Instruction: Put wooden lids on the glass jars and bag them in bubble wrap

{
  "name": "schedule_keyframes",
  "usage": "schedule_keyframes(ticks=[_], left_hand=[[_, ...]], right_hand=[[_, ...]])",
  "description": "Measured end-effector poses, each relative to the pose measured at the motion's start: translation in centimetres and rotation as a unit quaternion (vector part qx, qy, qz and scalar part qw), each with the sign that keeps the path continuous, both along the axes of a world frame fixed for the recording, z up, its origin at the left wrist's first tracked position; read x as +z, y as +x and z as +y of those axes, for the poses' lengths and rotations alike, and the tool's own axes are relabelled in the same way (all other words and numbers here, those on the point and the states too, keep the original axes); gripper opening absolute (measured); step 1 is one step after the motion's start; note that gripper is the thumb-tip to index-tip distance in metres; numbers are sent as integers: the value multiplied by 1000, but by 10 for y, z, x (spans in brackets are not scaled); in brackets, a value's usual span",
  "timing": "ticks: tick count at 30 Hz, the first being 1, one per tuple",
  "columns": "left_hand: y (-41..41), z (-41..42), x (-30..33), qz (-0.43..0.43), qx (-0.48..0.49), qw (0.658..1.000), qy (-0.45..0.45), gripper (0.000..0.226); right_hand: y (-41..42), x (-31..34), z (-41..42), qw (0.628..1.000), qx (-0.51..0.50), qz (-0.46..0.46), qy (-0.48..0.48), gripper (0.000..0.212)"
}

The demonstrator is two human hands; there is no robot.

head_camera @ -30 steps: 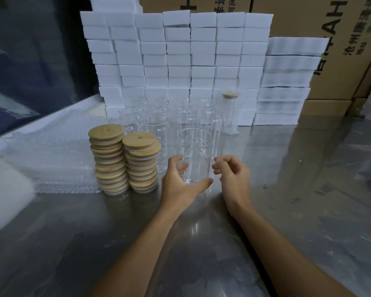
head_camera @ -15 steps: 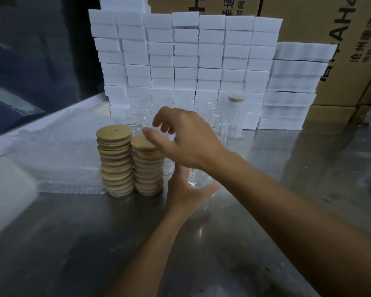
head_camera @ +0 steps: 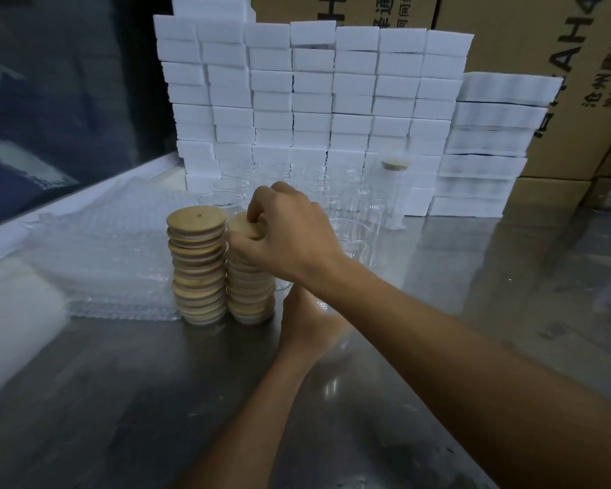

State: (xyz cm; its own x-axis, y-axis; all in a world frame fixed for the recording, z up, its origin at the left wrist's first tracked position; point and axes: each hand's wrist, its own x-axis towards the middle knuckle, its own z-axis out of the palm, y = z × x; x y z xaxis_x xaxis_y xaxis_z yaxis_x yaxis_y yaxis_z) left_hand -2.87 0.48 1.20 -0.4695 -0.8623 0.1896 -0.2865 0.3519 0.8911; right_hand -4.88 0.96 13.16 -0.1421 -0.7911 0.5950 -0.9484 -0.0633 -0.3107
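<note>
Two stacks of wooden lids stand side by side on the steel table (head_camera: 127, 400). The top lid (head_camera: 239, 224) of the nearer stack (head_camera: 250, 284) lies flat, its face up, and the right hand (head_camera: 290, 238) is over it, with thumb and fingers pinching its edge. The jar (head_camera: 321, 305) that this lid is for stands to the right of the stack and lower than the lid, mostly hidden behind the right wrist. The left hand (head_camera: 306, 322) is curled around the jar's base and seems to hold it. I judge the lid must go up, then right and down to the jar mouth. The other stack (head_camera: 197, 266) is further left, with the bubble wrap bags (head_camera: 103, 255) beyond it. Empty jars (head_camera: 353, 195) stand behind.
</note>
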Motion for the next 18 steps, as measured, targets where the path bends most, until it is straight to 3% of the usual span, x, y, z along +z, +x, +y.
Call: schedule_keyframes(ticks=[5, 14, 18], left_hand=[[1, 1, 2, 68, -30, 997, 2, 80], [-5, -1, -2, 125, -13, 992, -2, 83], [-5, -1, -1, 161, -16, 987, -9, 85]], right_hand=[[-24, 13, 20, 996, 1, -27, -82, 32], [-75, -8, 54, 992, -18, -75, -95, 24], [-83, -15, 59, 981, -21, -139, -131, 17]])
